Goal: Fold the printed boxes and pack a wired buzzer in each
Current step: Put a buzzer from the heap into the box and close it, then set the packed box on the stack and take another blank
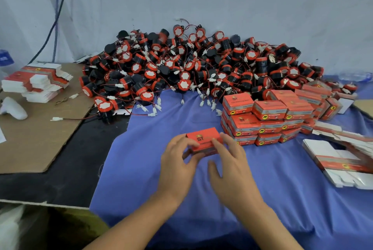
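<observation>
A folded red printed box (203,138) sits on the blue cloth (161,159) in front of me. My left hand (177,161) grips its left end, fingers over the top and thumb under the near side. From the right, my right hand (230,161) holds the other end with fingers on top. A big heap of black-and-red wired buzzers (191,68) lies behind the box against the wall. What is inside the box is hidden.
Closed red boxes (268,116) are stacked at the right. Flat unfolded box blanks lie at the far right (339,161) and on brown cardboard at the left (38,82). A white tool (12,108) rests on that cardboard. Cables hang down the wall at the left.
</observation>
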Motion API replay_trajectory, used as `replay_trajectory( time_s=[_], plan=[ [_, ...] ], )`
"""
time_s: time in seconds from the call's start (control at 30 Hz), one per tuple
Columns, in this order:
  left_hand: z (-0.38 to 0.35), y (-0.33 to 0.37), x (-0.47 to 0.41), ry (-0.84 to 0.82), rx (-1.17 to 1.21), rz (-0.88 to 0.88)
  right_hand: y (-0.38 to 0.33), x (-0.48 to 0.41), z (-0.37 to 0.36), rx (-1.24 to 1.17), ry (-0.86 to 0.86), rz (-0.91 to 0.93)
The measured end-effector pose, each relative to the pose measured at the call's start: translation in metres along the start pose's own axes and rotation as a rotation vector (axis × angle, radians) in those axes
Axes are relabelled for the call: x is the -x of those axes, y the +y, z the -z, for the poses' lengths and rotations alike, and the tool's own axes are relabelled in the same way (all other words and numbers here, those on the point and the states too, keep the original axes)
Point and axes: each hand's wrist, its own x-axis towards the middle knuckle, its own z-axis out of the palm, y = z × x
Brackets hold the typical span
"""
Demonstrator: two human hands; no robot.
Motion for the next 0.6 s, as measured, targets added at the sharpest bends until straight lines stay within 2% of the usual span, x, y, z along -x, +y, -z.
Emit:
replay_trajectory(
  time_s=[0.07,0.2,0.27,0.43,0.5,0.6],
  plan=[
    [-0.027,0.015,-0.024,-0.008,0.022,-0.044,0.006,-0.017,0.019,0.117,0.105,-0.001],
    [-0.078,0.037,-0.064,-0.049,0.042,-0.108,0.036,-0.053,0.047,0.183,0.215,-0.069],
    [-0.1,0.039,-0.076,-0.073,0.027,-0.111,0.05,-0.064,0.052,0.2,0.18,-0.104],
    [-0.127,0.027,-0.082,-0.22,-0.018,-0.063,0.073,-0.067,0.05,0.155,-0.043,-0.173],
    [-0.128,0.023,-0.072,-0.159,-0.019,-0.084,0.079,-0.057,0.051,0.07,0.013,-0.181],
    [-0.133,0.03,-0.045,0.017,-0.018,-0.26,0.099,-0.038,0.066,-0.029,0.229,-0.217]
  ],
)
